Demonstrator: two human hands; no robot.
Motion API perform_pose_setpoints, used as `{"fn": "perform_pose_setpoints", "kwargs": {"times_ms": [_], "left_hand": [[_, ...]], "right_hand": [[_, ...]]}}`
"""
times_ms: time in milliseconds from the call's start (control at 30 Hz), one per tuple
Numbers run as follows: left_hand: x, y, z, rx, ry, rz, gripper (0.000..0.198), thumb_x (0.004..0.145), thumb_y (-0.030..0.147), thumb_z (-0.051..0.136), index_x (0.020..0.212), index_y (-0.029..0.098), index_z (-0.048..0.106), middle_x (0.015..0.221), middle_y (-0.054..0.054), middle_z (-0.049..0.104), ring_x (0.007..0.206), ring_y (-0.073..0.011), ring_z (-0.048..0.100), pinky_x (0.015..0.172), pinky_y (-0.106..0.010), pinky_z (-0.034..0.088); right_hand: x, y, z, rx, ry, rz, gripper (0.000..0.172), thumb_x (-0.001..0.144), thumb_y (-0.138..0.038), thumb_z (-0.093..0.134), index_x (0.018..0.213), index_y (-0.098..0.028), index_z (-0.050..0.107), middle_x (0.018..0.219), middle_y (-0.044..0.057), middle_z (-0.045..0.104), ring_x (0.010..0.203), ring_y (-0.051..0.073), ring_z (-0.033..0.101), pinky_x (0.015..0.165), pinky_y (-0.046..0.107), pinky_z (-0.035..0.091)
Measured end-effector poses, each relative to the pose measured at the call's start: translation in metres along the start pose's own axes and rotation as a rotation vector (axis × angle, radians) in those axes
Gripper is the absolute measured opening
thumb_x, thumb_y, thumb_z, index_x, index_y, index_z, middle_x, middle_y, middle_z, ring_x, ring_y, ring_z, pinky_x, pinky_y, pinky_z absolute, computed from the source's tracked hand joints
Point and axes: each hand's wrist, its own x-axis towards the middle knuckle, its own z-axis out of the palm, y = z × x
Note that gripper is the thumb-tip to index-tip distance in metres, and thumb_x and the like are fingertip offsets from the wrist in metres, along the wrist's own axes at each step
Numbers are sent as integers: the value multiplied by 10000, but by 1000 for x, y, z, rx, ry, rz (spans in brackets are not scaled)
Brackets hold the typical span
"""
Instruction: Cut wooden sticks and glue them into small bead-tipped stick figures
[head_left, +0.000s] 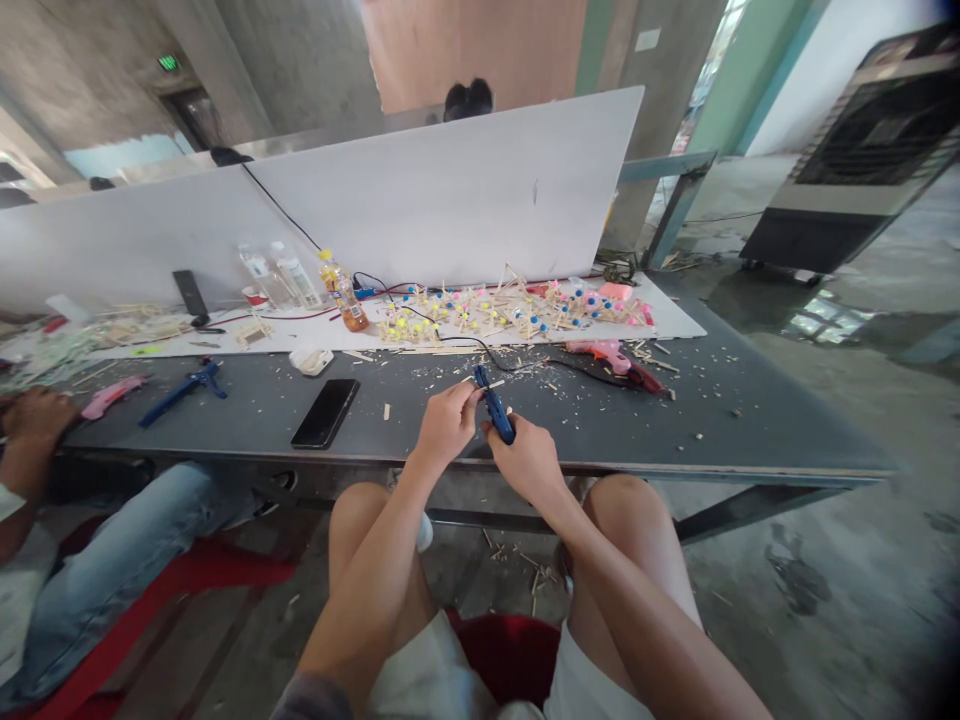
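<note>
My right hand [531,455] is closed around a blue plier-like cutter [496,412], held just over the table's front edge with its head pointing away from me. My left hand [448,422] pinches a thin pale wooden stick [491,385] that crosses the cutter's head. Whether the jaws press on the stick is too small to tell. Beyond my hands lie many wooden bits and crumbs. Behind them, small stick structures [480,315] with yellow, blue and pink blobs crowd a white board.
A black phone [325,413] and a white earbud-like case [310,360] lie left of my hands. On the right rests a pink glue gun [607,355] with its cable. Bottles [343,290] stand at the back. A co-worker's hand [37,412] is far left, near another blue tool [182,393].
</note>
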Motion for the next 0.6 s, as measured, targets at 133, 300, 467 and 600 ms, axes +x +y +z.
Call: {"fn": "perform_pose_setpoints", "kwargs": {"times_ms": [133,300,467,600], "left_hand": [[0,-2,0,-3,-13,7,359,1022,347,365,713,202,480,656,-29,544,608,-154,522,582,-269,331],[0,-2,0,9,-28,-8,378,1025,378,343,723,204,491,654,-32,544,596,-159,512,580,-274,333],[1,-3,0,-1,-27,-44,365,1026,393,335,751,209,490,671,-39,566,627,-175,554,601,-270,346],[1,-5,5,-3,1,-76,321,1018,369,359,765,215,482,672,-43,587,604,-182,558,588,-272,339]], "right_hand": [[2,2,0,-43,11,-8,334,908,-459,510,775,-202,677,742,107,722,733,253,679,597,278,341],[6,4,1,-64,-15,8,353,909,-468,509,795,-198,706,754,122,730,767,268,695,621,279,380],[9,3,2,-75,-22,9,354,901,-472,511,807,-195,710,775,137,732,789,288,703,637,290,407],[11,-1,2,-71,-32,4,354,905,-456,503,821,-186,716,791,153,733,793,299,705,653,304,434]]}}
